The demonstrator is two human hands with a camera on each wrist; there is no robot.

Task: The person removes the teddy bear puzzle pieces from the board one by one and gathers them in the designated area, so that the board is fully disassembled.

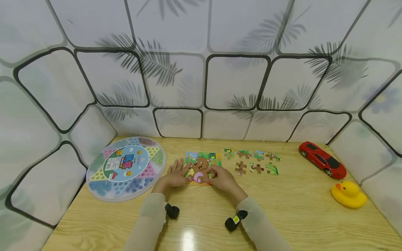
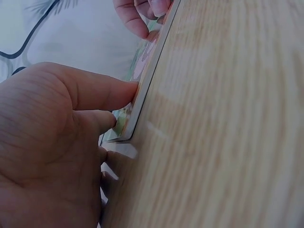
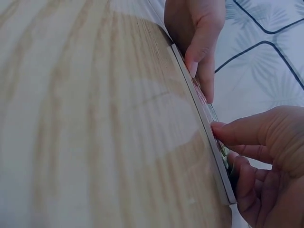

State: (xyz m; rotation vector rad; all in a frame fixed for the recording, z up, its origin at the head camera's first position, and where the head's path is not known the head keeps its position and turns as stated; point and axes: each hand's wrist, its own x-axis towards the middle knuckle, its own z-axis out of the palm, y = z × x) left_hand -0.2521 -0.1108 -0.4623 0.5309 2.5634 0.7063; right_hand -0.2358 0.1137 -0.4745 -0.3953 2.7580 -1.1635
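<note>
A bear jigsaw puzzle [image 1: 200, 166] lies flat in its thin board on the wooden table. My left hand [image 1: 178, 174] rests at its left side, fingers extended and spread. In the left wrist view the left thumb [image 2: 107, 91] touches the puzzle's surface near the front edge. At the right part of the puzzle, my right hand [image 1: 222, 177] has thumb and forefinger brought together on a puzzle piece, mostly covered by the fingers. The right wrist view shows the right thumb [image 3: 237, 130] at the board's rim [image 3: 202, 118], with the other fingers curled.
Several loose puzzle pieces [image 1: 241, 168] lie in two rows right of the board. A round Chinese checkers box [image 1: 157, 158] is at the left. A red toy car [image 1: 321, 159] and a yellow rubber duck [image 1: 349, 195] sit at the right. Patterned fabric [image 1: 179, 122] encloses the back and sides.
</note>
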